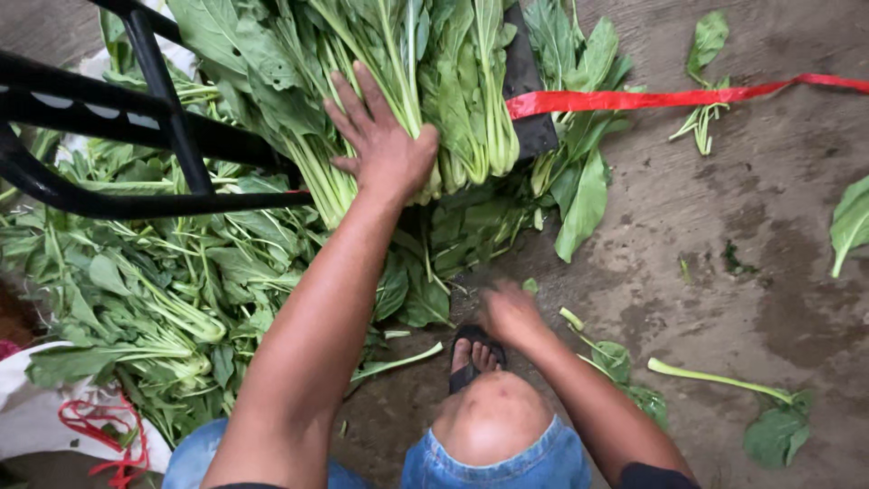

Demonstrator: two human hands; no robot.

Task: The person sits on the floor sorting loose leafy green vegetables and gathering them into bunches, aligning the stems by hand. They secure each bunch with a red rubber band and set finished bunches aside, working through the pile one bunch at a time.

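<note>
Concrete floor [724, 226] fills the right side, damp and stained, with stray leaves on it. Big loose heap of leafy greens [154, 299] covers the left, spilling under a black metal frame [109, 118]. Bundle of greens [398, 63] sits at top centre, long axis running roughly up-down in the view, cut stem ends pointing toward the person, leaves away. It rests on a dark board [529, 100], edge showing at the right. Red ribbon [670, 97] runs from the bundle's right side out to the right edge, lying flat on the floor. Left hand [380, 136] is the nearer one: it lies directly on the bundle near the stem ends, palm down, fingers spread flat across the stalks, pressing rather than closed around them. Arm reaches straight forward along the bundle's axis. Right hand [511, 312] is lower, well apart from the bundle, down near the floor just beside the sandalled foot [475, 358]; it is motion-blurred, so whether it is open, closed or holding anything, cannot tell. Bundle lies up and to the left from that hand. Bare knee [493, 417] sits below it. Loose single stalk [724, 380] lies on the floor to the right, near no hand. Red string [100, 426] at bottom left on white sacking [36, 417].
</note>
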